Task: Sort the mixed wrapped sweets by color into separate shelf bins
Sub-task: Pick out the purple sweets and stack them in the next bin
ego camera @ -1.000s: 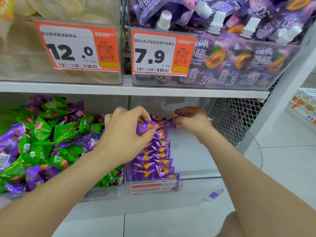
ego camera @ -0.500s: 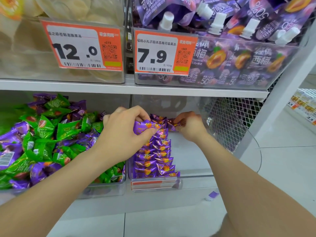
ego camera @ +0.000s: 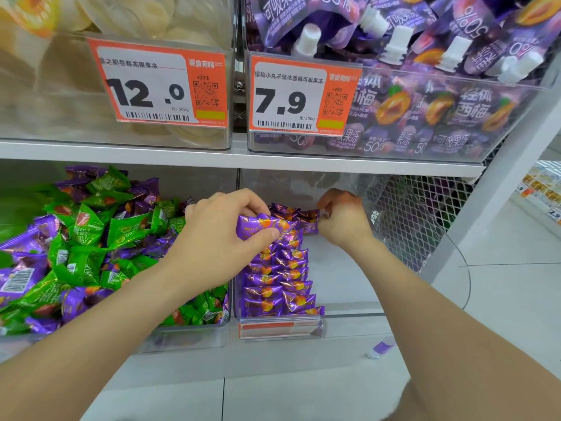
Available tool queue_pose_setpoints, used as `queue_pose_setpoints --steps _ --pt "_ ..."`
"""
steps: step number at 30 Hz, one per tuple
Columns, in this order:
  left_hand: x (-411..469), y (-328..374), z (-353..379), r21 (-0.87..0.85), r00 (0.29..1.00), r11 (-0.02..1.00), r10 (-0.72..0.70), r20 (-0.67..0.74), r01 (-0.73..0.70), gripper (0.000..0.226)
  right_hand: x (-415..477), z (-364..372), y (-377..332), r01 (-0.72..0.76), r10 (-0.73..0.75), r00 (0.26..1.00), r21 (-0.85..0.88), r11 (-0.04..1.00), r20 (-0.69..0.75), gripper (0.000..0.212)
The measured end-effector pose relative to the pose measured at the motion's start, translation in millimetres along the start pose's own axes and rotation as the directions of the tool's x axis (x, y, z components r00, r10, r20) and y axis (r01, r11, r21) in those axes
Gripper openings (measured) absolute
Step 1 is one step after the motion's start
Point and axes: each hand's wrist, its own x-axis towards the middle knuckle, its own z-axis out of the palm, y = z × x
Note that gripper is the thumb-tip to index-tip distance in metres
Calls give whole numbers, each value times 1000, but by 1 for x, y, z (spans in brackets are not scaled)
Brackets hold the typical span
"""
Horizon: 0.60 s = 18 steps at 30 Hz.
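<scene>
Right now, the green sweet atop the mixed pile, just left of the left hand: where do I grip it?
Pinch the green sweet by its crimped end fin, coming from above: it lies roughly flat on top of the pile, face exposed, sides crowded.

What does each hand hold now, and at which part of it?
The left hand grips a purple sweet by its left part, between thumb and fingers. The right hand pinches a second purple sweet at its right end.
</scene>
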Motion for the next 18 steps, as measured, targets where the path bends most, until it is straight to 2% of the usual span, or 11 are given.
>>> queue_pose_setpoints --steps 2,3,5,6,8,10,13,15,18 --pt "0 1 -1 -40 1000 999 -8 1 9 27 -10 -14 -22 -31 32 999 205 978 -1 21" --pt "0 2 -1 -63 1000 998 -11 5 12 27 -18 -22 -34 -71 38 995 399 914 89 18" --pt "1 6 -2 -106 1000 994 -2 11 3 28 -40 -39 -53 -159 -125 933 699 697 337 18" --pt "1 8 -2 -125 1000 992 8 16 -6 26 -50 -46 -57 -173 -233 886 751 637 402 20" --pt "0 12 -3 -143 999 989 36 17 -33 22 -62 -55 -58 -161 -336 836 780 605 434 28" --pt "-2 14 -4 -133 998 989 57 -8 -58 28 -62 -61 -53 -164 -321 850 788 594 419 32" --pt "-3 8 -3 -50 996 996 69 -63 -72 42 -53 -64 -40 -247 -198 894 812 528 401 29" --pt "-1 4 -2 51 994 994 97 -53 -94 40 -47 -61 -28 -276 -102 923 820 501 372 24" --pt "-2 4 0 114 992 986 125 -12 -123 33 -40 -54 -12 -313 -38 922 800 513 385 17"
